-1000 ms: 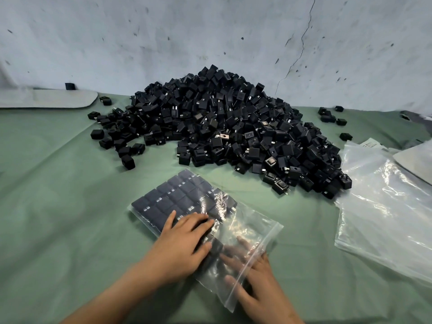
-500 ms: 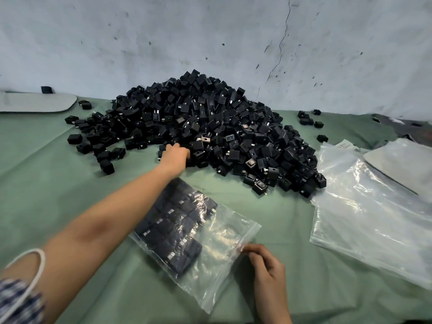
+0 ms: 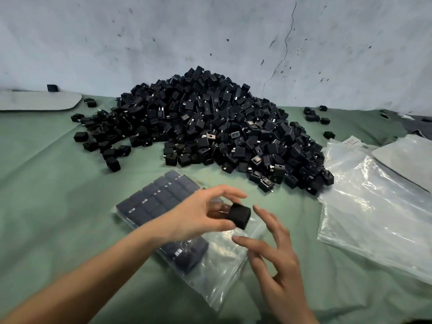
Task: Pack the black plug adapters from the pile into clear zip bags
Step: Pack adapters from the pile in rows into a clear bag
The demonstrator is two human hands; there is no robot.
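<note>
**One adapter in hand, bag part full: handling notes**

The left hand [image 3: 198,213] has one black adapter [image 3: 239,215] pinched between thumb and fingertips, held up over the clear zip bag [image 3: 219,272], so that grip is closed round the cube. The right hand [image 3: 275,260] sits just beside it with fingers spread and loose. It's holding nothing and hovers over the bag's unfilled end.

My guess is these cubes are light, hard plastic with smooth sides. A pinch on two opposite flat faces looks like the way to go, keeping the pronged side off the film. They don't look fragile. The bag is the fiddly part: thin, floppy and slick, so it probably wants a hand holding the mouth open.

For room, the bag lies flat on the green desk [image 3: 46,206] in front of the pile [image 3: 210,127], with bare cloth between them and loads more to the left. A stack of empty bags [image 3: 374,206] lies near on the right, not touching it. Neat rows fill the bag's far end. The desk's near edge isn't in view, so I can't say how close it is.
</note>
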